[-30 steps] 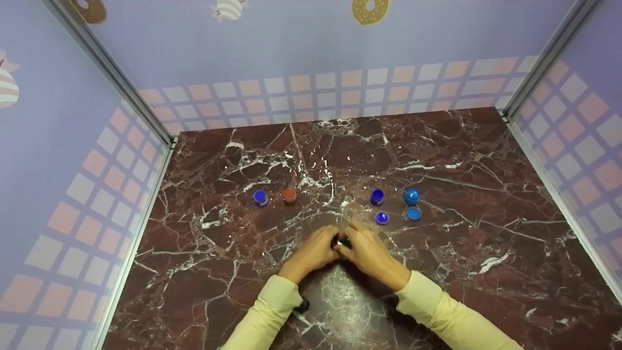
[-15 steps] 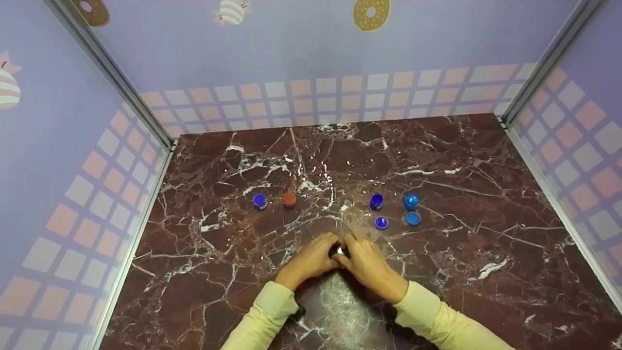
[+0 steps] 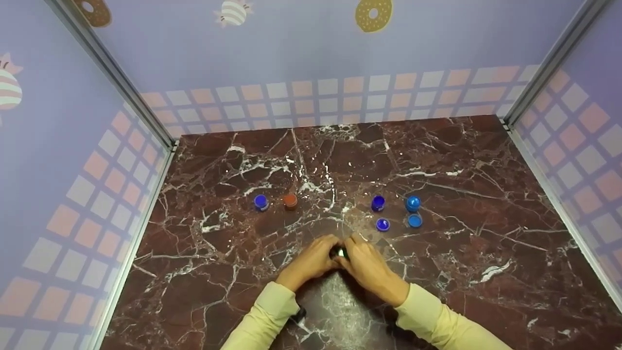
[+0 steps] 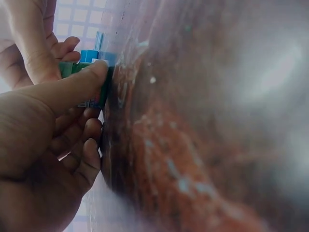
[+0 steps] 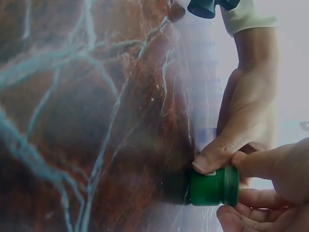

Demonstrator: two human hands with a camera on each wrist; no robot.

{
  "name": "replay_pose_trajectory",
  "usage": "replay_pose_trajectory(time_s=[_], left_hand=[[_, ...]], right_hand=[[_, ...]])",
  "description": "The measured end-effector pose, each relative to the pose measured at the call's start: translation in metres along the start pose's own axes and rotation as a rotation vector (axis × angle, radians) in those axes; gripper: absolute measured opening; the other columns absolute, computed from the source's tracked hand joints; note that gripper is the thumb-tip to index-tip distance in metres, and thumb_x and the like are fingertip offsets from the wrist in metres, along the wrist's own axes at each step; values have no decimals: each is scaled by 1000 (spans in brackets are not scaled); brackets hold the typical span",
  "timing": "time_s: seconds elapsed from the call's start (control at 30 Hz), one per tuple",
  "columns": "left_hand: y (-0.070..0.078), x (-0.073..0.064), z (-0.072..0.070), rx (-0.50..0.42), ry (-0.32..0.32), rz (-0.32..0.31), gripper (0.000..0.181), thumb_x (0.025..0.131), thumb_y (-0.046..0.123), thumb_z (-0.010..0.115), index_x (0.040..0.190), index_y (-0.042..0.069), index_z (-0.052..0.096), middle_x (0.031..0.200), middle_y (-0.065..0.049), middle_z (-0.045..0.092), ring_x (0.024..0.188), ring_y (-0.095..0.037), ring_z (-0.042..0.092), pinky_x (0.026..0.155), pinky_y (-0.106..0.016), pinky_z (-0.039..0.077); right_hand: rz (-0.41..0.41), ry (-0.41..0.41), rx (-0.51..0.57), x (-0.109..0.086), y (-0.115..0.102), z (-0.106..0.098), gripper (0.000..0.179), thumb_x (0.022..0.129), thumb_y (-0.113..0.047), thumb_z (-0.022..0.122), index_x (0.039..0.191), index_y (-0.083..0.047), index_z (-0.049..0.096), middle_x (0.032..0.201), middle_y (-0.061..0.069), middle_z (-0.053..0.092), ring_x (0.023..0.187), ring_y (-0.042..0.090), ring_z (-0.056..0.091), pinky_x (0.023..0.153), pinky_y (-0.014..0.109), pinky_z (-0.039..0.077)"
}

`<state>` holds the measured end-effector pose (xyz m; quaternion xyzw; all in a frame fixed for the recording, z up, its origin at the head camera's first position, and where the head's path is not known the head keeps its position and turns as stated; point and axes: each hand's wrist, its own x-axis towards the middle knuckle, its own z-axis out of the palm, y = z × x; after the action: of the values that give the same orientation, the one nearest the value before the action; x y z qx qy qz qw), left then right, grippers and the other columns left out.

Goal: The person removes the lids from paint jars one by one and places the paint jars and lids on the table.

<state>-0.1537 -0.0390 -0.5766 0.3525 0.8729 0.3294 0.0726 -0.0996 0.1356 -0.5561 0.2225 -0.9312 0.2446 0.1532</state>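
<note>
A small green paint jar (image 5: pixel 205 189) stands on the table between my two hands. My left hand (image 3: pixel 313 256) holds its body, with the thumb along the side in the left wrist view. My right hand (image 3: pixel 370 266) has thumb and fingers around the jar's lid (image 5: pixel 231 186) at the top. From the head view the fingers cover most of the jar. Ahead and to the right are an open dark blue paint jar (image 3: pixel 378 203) with its lid (image 3: pixel 383 224) before it, and a light blue jar (image 3: pixel 413 203) with its lid (image 3: pixel 414 221).
To the left of centre stand a violet-blue paint jar (image 3: pixel 261 202) and an orange-brown one (image 3: pixel 290 201), side by side. The dark red marble-patterned table (image 3: pixel 194 291) is enclosed by lilac panels (image 3: pixel 301 53) at the back and both sides.
The head view has shifted slightly, so everything sits a little lower in it. Both hands stay on the green paint jar, with small finger shifts.
</note>
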Motion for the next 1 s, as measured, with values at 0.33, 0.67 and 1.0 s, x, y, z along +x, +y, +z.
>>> replay_pose_trajectory(time_s=[0.33,0.67,1.0], left_hand=[[4,0,-1,-5,-23,-37,36,82,26,86,103,7,66,97,-4,64,94,-19,61,89,-35,53],[5,0,-2,-14,0,-20,33,80,23,88,96,9,63,92,-1,61,91,-22,62,86,-36,52],[10,0,-1,1,-21,-105,35,80,17,87,105,7,65,99,-3,62,99,-23,61,93,-38,51]], right_hand=[[-176,-191,62,8,12,-13,23,84,-2,79,104,1,68,100,9,61,90,26,62,78,40,57],[-442,-235,-2,12,21,-20,31,76,10,74,104,-4,74,109,6,68,99,22,59,89,33,54],[-263,-190,189,13,26,-22,26,81,3,75,107,-2,76,114,9,69,106,25,63,96,40,53]])
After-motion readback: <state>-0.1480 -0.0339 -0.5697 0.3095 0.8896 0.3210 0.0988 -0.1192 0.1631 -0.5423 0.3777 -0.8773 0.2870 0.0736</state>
